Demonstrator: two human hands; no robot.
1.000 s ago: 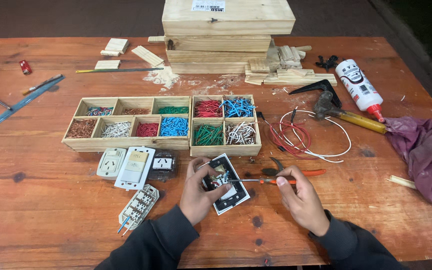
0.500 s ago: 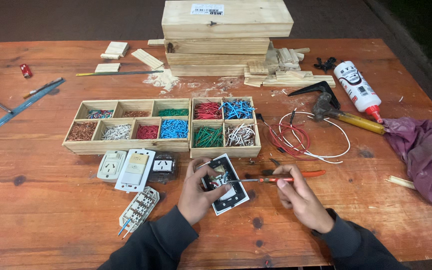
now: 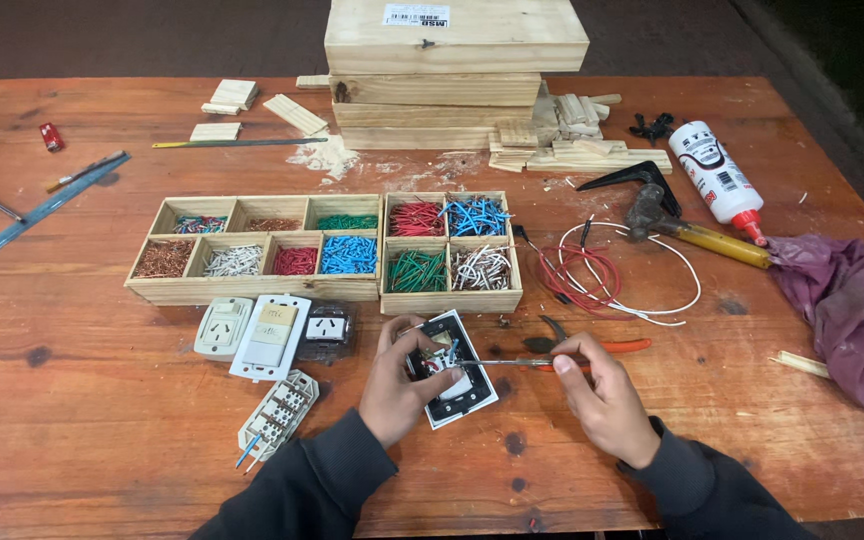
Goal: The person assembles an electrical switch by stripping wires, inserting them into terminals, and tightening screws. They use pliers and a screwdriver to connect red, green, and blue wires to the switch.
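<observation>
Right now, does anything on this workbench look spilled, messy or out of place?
Yes. A pile of sawdust and shavings lies loose before the stacked wooden boxes, and red and white wires sprawl tangled beside the compartment tray. A purple rag lies crumpled at the right edge.

A white rectangular label (image 3: pixel 416 14) sits on top of the pale wooden box (image 3: pixel 456 35) at the table's far edge, while a white, red-capped glue bottle (image 3: pixel 717 177) lies far right.
</observation>
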